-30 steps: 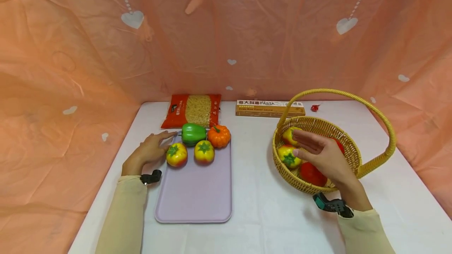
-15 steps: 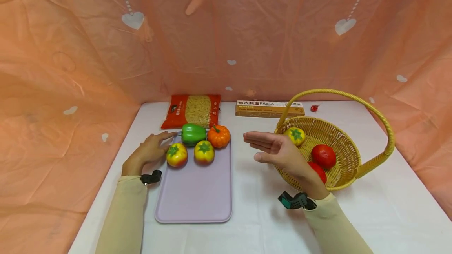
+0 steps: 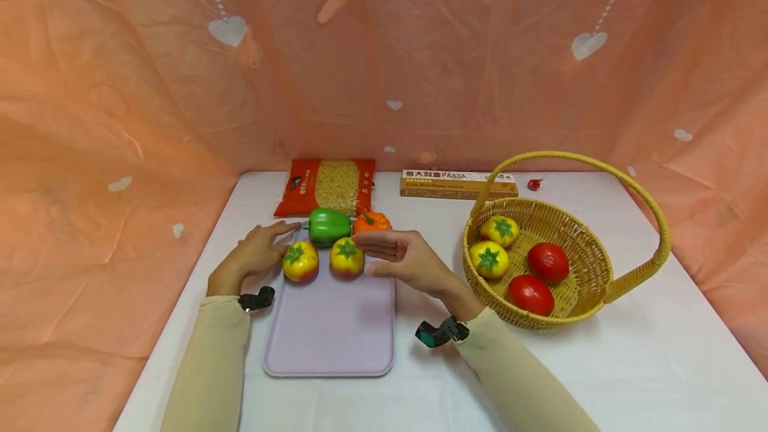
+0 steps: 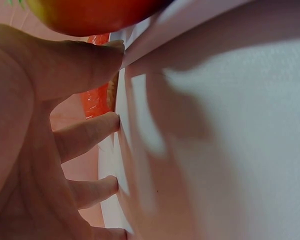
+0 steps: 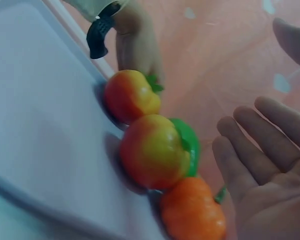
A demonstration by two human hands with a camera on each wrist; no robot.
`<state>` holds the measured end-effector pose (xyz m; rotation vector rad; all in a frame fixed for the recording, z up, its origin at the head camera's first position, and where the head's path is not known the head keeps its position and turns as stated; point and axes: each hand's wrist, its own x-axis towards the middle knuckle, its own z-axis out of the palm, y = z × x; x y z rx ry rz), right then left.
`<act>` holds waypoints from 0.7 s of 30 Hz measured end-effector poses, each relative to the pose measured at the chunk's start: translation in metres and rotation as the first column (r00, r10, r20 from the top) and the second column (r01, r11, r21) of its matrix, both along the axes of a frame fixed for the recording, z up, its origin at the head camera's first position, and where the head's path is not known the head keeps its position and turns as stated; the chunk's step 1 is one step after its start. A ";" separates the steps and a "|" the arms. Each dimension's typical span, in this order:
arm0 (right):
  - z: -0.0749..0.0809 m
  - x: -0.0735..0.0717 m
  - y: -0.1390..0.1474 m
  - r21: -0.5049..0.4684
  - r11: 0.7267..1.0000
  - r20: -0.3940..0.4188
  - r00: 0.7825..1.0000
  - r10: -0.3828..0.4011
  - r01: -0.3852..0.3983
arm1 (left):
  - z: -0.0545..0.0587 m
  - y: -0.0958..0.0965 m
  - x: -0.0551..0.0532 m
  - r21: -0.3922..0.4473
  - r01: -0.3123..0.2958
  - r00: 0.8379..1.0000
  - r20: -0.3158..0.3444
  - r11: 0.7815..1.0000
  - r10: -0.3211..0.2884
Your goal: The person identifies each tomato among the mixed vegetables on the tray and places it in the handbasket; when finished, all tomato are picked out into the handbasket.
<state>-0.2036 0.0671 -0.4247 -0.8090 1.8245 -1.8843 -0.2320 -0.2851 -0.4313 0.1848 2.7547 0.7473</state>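
Note:
In the head view my left hand rests at the left edge of a lilac tray. Its fingertips touch the white table and its thumb lies at the tray's edge. My right hand is over the tray's right side, fingers extended, holding nothing. Its fingertips are right beside a yellow-and-red persimmon-like fruit with a green leaf cap. A matching left fruit sits nearer my left hand. Behind them stand a green bell pepper and an orange pumpkin, partly hidden by my right hand.
A wicker basket with a tall handle stands at right, holding two yellow fruits and two red fruits. Behind the tray lies a pasta bag. A pasta box and a small red item lie at the back.
My right hand has moved left from over the basket to the tray's right side, uncovering the basket's fruits. My left hand has stayed in place.

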 end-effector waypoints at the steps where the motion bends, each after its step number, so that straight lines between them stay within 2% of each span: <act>1: -0.002 -0.002 -0.004 0.013 1.000 -0.008 1.000 -0.003 0.003 | 0.000 0.000 0.000 0.002 -0.002 1.000 0.000 1.000 0.002; 7: -0.008 -0.012 -0.024 0.069 0.996 -0.063 0.996 -0.057 0.061 | -0.002 0.001 0.000 0.010 -0.001 1.000 -0.007 1.000 0.001; 11: -0.015 -0.017 -0.031 0.100 0.992 -0.091 0.994 -0.064 0.073 | -0.004 0.000 0.000 0.007 0.007 1.000 -0.022 1.000 -0.007; 16: -0.017 -0.016 -0.033 0.149 0.988 -0.100 0.995 -0.021 0.035 | -0.005 -0.001 -0.002 0.002 0.016 0.999 -0.034 1.000 -0.016; 19: -0.016 -0.014 -0.033 0.153 0.988 -0.108 0.994 0.019 -0.002 | -0.004 -0.002 -0.002 0.000 0.012 1.000 -0.028 1.000 -0.012; 21: -0.015 -0.013 -0.034 0.149 0.989 -0.123 0.992 0.019 -0.001 | -0.003 -0.002 -0.001 0.000 0.010 1.000 -0.026 1.000 -0.010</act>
